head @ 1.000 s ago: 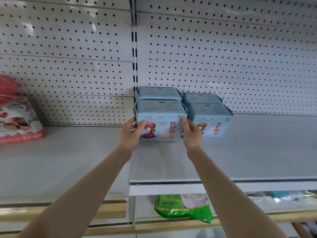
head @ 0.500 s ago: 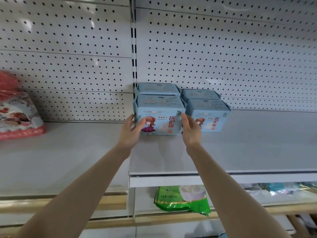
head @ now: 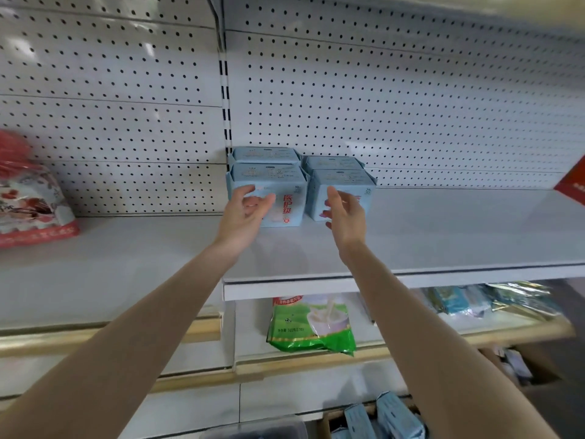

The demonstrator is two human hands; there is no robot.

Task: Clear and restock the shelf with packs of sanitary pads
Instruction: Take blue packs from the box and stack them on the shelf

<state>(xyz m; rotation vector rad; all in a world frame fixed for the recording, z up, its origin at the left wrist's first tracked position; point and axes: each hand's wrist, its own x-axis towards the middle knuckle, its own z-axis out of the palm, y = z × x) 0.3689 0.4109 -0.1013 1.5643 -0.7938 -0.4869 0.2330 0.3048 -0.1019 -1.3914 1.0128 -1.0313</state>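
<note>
White pegboard (head: pixel 395 90) fills most of my feed; the slotted upright (head: pixel 225 99) running down it is my reference.
Desk: Where's the shelf?
Me: Grey shelf (head: pixel 459 236) runs right from the upright's foot. Four blue packs (head: pixel 269 177) stand on it just right of the upright, two in front and two behind, side by side, the back pair at the pegboard.
Desk: Anything else?
Me: Red bag (head: pixel 28 198) well left of the upright. Green bag (head: pixel 311 324) below and right of it, one level down. Spare packs (head: pixel 399 413) lower again, right of the upright.
Desk: Hands?
Me: Both are up, right of the upright, before the front packs. Left hand (head: pixel 243 213) is by the pack nearest the upright, fingers loosely spread, thumb apart, gripping nothing. Right hand (head: pixel 345 213) is by the other front pack, fingers relaxed and parted, holding nothing either. Whether any fingertip brushes a wrapper, I can't tell.
</note>
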